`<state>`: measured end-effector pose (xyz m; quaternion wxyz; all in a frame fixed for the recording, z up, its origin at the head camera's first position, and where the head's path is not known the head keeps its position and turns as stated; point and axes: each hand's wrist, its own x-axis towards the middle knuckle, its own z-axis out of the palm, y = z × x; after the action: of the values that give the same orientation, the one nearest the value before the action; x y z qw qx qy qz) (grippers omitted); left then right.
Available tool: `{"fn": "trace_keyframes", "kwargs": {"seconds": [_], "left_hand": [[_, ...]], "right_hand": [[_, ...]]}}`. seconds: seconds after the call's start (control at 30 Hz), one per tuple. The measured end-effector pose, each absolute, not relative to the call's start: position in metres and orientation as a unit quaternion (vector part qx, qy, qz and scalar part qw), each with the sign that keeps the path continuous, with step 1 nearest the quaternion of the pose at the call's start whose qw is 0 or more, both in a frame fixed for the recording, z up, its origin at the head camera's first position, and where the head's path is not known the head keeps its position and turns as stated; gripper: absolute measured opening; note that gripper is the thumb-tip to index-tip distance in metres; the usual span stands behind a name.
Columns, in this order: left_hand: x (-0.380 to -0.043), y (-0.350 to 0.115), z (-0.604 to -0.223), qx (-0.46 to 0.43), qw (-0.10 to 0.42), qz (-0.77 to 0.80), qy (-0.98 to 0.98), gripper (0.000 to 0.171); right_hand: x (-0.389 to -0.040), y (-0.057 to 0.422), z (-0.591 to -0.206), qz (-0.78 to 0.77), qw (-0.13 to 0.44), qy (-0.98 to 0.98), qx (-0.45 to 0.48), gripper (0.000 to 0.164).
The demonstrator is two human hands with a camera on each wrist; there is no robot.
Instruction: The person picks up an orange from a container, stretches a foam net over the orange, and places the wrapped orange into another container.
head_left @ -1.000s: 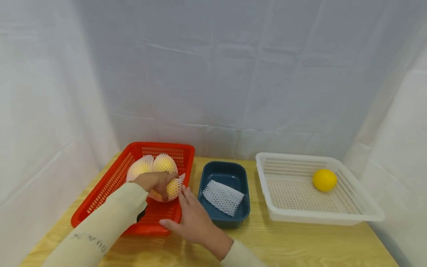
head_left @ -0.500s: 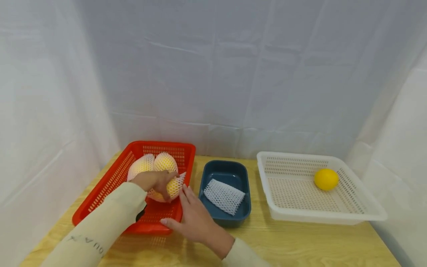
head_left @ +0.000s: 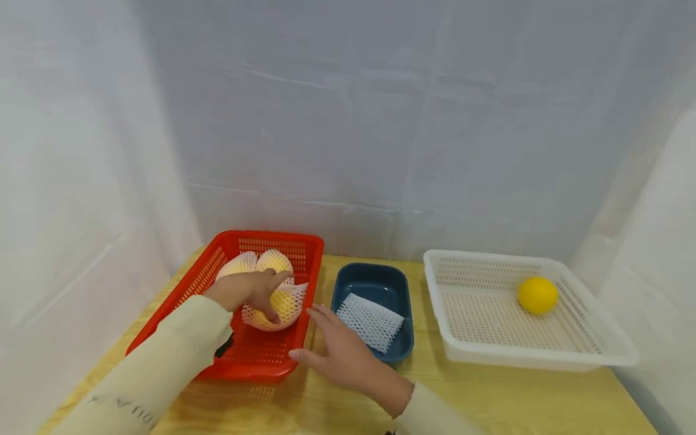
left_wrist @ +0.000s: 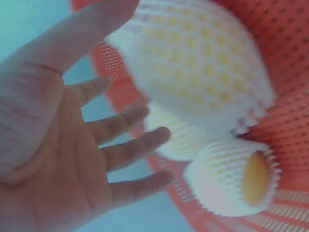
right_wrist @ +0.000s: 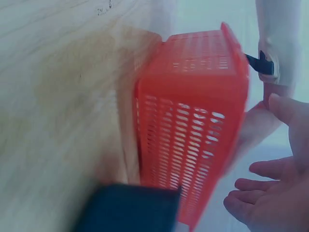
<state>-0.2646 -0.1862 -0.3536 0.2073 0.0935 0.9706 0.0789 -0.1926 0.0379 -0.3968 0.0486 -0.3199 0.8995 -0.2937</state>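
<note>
Inside the red plastic basket [head_left: 244, 371], several yellow fruits in white foam nets lie together. My left hand [head_left: 246, 291] is spread over the nearest netted fruit [head_left: 292, 301]. In the left wrist view that hand [left_wrist: 72, 135] has its fingers extended beside the large netted fruit [left_wrist: 203, 63], with nothing in its grasp. Two smaller netted fruits lie beyond, one showing bare yellow skin [left_wrist: 256, 179] at the net's mouth. My right hand [head_left: 348, 356] hovers at the basket's right rim, fingers loosely extended and holding nothing; the right wrist view shows its relaxed fingers [right_wrist: 264, 186] too.
A dark blue bin [head_left: 375, 278] stands right of the red basket, with a flat foam net [head_left: 372, 320] in it. Farther right, a white basket [head_left: 522, 356] holds one bare yellow fruit [head_left: 538, 295]. White sheeting [head_left: 380, 121] encloses the wooden table [head_left: 348, 417] behind and at both sides.
My right hand has drawn back rightward from the red basket's rim and the netted fruit. My left hand's fingers have loosened, uncovering more of the nearest fruit. The head view has shifted slightly.
</note>
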Motion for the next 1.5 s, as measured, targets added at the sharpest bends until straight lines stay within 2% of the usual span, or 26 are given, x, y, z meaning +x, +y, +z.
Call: {"fn": "trace_keyframes", "kwargs": {"seconds": [0.17, 0.27, 0.4, 0.5, 0.7, 0.97, 1.1, 1.27, 1.5], "left_hand": [[-0.253, -0.183, -0.328, 0.129, 0.155, 0.076, 0.976, 0.094], [-0.240, -0.177, -0.312, 0.148, 0.094, 0.072, 0.982, 0.088], [-0.208, -0.150, -0.299, 0.163, 0.009, 0.080, 0.983, 0.083], [-0.178, -0.118, -0.300, 0.189, -0.036, 0.109, 0.975, 0.078], [-0.137, -0.067, -0.308, 0.231, -0.052, 0.176, 0.955, 0.071], [-0.138, -0.011, -0.323, 0.238, -0.065, 0.235, 0.940, 0.071], [-0.147, 0.016, -0.336, 0.250, -0.042, 0.240, 0.937, 0.072], [-0.161, 0.042, -0.358, 0.241, -0.018, 0.221, 0.945, 0.072], [-0.182, 0.077, -0.391, 0.217, -0.023, 0.203, 0.955, 0.063]], "right_hand": [[-0.192, 0.064, -0.377, -0.294, -0.015, 0.893, -0.339, 0.067], [-0.196, 0.085, -0.363, -0.292, -0.080, 0.883, -0.359, 0.056], [-0.207, 0.116, -0.346, -0.279, -0.160, 0.876, -0.359, 0.045], [-0.221, 0.139, -0.332, -0.256, -0.185, 0.887, -0.337, 0.045], [-0.249, 0.178, -0.309, -0.218, -0.207, 0.910, -0.286, 0.051], [-0.286, 0.237, -0.304, -0.158, -0.295, 0.912, -0.237, 0.059], [-0.302, 0.271, -0.310, -0.171, -0.258, 0.938, -0.157, 0.064], [-0.322, 0.306, -0.317, -0.205, -0.157, 0.964, -0.056, 0.079], [-0.341, 0.350, -0.325, -0.230, -0.062, 0.970, 0.054, 0.094]]}}
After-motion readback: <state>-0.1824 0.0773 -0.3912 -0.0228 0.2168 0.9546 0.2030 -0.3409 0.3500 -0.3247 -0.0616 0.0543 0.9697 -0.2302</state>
